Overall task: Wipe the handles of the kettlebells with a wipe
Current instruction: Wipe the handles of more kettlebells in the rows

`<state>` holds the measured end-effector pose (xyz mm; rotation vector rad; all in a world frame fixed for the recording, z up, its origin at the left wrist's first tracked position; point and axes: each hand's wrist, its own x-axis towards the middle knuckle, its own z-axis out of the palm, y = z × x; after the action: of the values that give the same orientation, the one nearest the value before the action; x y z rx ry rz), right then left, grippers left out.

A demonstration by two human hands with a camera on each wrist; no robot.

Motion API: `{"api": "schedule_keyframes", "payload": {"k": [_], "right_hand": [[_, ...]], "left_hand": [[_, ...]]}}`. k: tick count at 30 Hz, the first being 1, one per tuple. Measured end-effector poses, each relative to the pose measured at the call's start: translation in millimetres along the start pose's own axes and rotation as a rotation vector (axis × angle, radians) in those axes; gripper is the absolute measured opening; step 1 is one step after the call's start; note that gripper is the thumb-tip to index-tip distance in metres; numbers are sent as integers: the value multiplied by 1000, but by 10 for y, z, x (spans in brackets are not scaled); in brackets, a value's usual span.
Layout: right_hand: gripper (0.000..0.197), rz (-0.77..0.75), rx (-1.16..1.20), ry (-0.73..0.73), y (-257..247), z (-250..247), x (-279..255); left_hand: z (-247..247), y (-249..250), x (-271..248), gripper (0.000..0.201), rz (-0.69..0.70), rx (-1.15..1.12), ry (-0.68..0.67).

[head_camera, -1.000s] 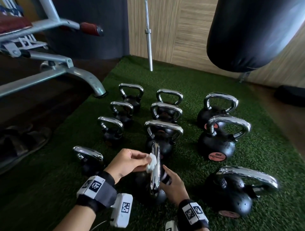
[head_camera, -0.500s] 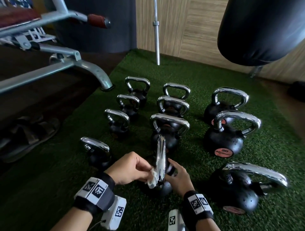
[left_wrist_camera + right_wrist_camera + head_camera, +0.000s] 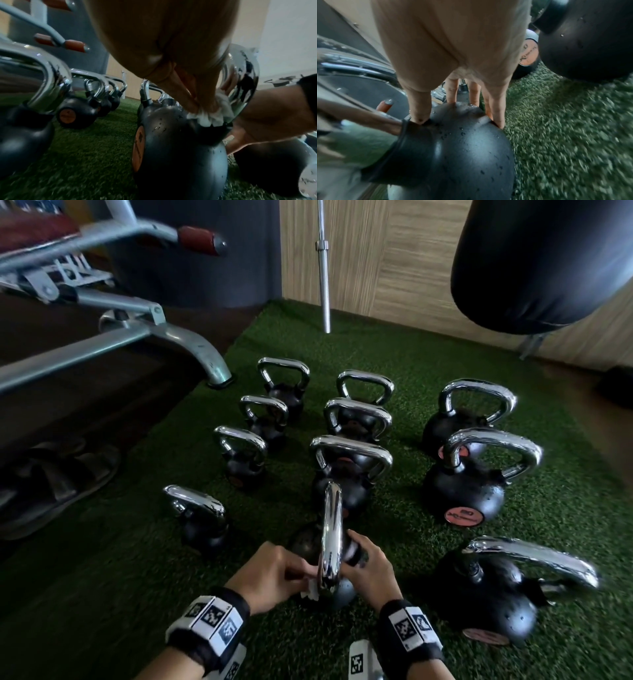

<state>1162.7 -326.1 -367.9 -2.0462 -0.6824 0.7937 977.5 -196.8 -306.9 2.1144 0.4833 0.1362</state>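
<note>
The nearest kettlebell (image 3: pixel 342 594) is black, and its chrome handle (image 3: pixel 330 539) stands edge-on to me in the head view. My left hand (image 3: pixel 274 573) pinches a crumpled white wipe (image 3: pixel 310 590) against the handle's lower left side, near the base. The left wrist view shows the wipe (image 3: pixel 211 115) bunched between my fingers and the chrome handle (image 3: pixel 243 81), just above the ball (image 3: pixel 180 148). My right hand (image 3: pixel 370 566) grips the top of the ball from the right. In the right wrist view its thumb and fingers (image 3: pixel 419 108) straddle the wet black ball (image 3: pixel 462 148).
Several other chrome-handled kettlebells stand in rows on the green turf (image 3: pixel 428 354), one close on the left (image 3: pixel 198 515) and a big one close on the right (image 3: pixel 489 597). A bench frame (image 3: pixel 154 337) and sandals (image 3: pixel 58 474) are left; a punching bag (image 3: pixel 541 261) hangs upper right.
My left hand has slid the wipe down the handle, from its upper part to near the base. The right hand stays on the kettlebell. The head view has shifted a little.
</note>
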Motion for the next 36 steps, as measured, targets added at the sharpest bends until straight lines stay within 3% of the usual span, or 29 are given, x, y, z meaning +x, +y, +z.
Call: {"api": "schedule_keyframes", "payload": {"k": [2,4,7,9,11,14,20,23,27,30,34,36], "right_hand": [[101,8,-50,-18,-75,-12,-45],[88,3,-82,27,-194,-56,-80],[57,-100,-30,302,-477,-244,-145],[35,-256,58,410,-739,-400,-255],[20,-390,139,342,-971,-519,-397],[11,-381,267,126,-1164,-556,-556],[25,-230,649,-89,-1253,-543,-618],[30,-146,811,-145,-1239,-570,-623],[24,-55,943,-140,-1184,-612,-580],[14,-30,988,-140,-1113,-616,-517],[14,-14,960,-29,-966,-694,-402],[18,-24,911,23,-861,-766,-365]], "left_hand": [[15,-48,2,23,-28,-29,23],[-13,-96,14,25,-59,-94,63],[-158,-50,55,29,-79,-296,217],[-273,62,105,29,-17,-425,353],[-364,234,149,29,56,-500,453],[-431,487,198,29,154,-517,514],[-388,734,203,24,244,-414,438],[-366,790,175,38,204,-471,308],[-414,878,127,69,91,-442,131],[-435,880,157,83,100,-417,106],[-410,474,232,86,-17,-296,294],[-332,216,233,80,-122,-109,174]]}}
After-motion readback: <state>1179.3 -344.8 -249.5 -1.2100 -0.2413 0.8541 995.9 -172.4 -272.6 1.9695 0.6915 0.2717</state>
